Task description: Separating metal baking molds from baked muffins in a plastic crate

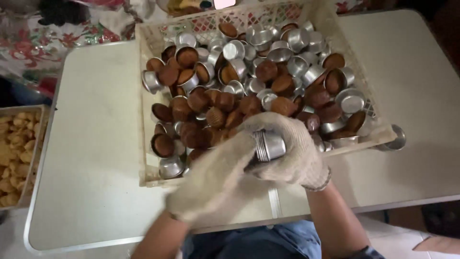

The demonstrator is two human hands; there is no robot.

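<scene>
Both my hands wear thick cream knit gloves and meet at the near edge of a cream plastic crate (143, 96). My right hand (292, 148) grips a stack of small silver metal cups (267, 145). My left hand (211, 184) is blurred just left of it, its fingers reaching up against the stack; whether it grips anything I cannot tell. The crate holds several brown cupcakes (215, 103) and several empty metal cups (268, 41), some with cakes still inside.
The crate sits on a white folding table (91, 144). One metal cup (396, 138) lies outside the crate's right corner. A tray of pale fried pieces (14, 153) stands at the left. Floral fabric (43, 38) lies beyond the table.
</scene>
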